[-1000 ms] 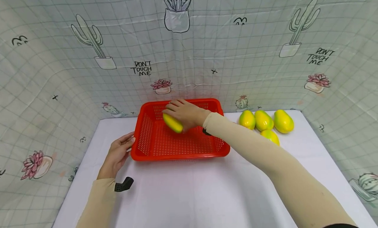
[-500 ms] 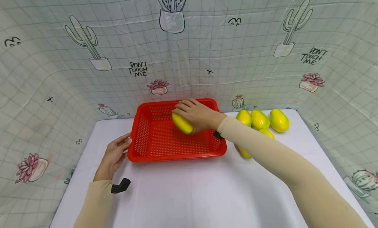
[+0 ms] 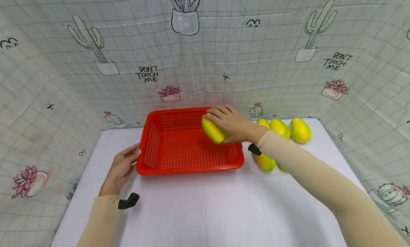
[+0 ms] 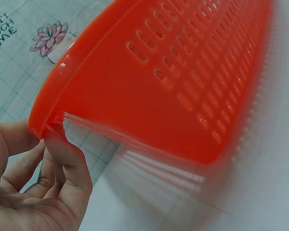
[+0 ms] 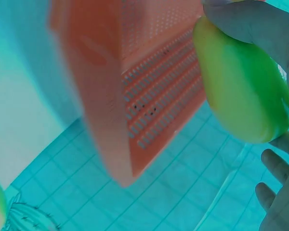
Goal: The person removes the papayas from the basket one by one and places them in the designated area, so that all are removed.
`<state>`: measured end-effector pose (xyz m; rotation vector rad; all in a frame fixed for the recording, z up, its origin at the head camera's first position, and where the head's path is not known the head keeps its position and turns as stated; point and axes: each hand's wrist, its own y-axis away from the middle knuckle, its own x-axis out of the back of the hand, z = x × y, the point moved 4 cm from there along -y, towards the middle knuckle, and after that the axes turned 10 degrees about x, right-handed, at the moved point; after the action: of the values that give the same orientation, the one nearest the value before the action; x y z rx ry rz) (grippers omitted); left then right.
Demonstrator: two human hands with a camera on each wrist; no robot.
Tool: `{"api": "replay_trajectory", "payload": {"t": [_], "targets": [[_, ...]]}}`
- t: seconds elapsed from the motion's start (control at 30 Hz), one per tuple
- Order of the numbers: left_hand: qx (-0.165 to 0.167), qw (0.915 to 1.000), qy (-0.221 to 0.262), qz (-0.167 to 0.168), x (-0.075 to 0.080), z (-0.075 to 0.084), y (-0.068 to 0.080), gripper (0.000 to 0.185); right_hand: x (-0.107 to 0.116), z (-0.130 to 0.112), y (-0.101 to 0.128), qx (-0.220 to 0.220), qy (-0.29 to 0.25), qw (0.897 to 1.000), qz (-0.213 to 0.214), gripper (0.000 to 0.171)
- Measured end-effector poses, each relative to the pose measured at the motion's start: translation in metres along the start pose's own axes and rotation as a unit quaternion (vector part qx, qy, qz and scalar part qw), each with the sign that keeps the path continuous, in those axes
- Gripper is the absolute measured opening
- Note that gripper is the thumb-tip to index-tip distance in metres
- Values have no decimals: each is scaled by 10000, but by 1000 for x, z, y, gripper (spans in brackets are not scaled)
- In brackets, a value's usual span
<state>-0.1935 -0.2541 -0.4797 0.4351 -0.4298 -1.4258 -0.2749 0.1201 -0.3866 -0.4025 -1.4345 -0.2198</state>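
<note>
A red plastic basket [image 3: 191, 170] with slotted walls stands on the white table, and no fruit shows inside it. My left hand [image 3: 119, 170] is at its left end; in the left wrist view the thumb and a finger pinch the basket rim [image 4: 62, 77]. Over the basket's right part, my right hand [image 3: 238, 126] grips a yellow-green mango [image 3: 213, 130] from above. The right wrist view has this mango [image 5: 241, 86] against the palm side, close to the slotted wall; part of it lies behind the thumb.
Several more mangoes lie right of the basket, among them one at the far right [image 3: 300, 130] and one near the basket's corner [image 3: 265, 163]. My right forearm partly covers this group. A patterned cloth [image 3: 198, 69] hangs behind the table.
My right hand has moved right with the mango, from the basket's middle towards its right end. Mangoes under the forearm have come into sight. The left hand stays at the rim.
</note>
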Motion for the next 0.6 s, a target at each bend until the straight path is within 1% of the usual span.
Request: {"api": "replay_trajectory", "payload": {"t": [0.2, 0.3, 0.6], "targets": [[34, 10000, -10, 9, 0, -1, 1, 59, 4, 5, 25, -105, 36, 9994, 323, 101], [23, 10000, 13, -9, 0, -2, 1, 59, 6, 8, 39, -177, 8, 9990, 412, 102], [-41, 9999, 67, -77, 0, -1, -1, 60, 10, 20, 79, -555, -45, 9977, 397, 113]]}}
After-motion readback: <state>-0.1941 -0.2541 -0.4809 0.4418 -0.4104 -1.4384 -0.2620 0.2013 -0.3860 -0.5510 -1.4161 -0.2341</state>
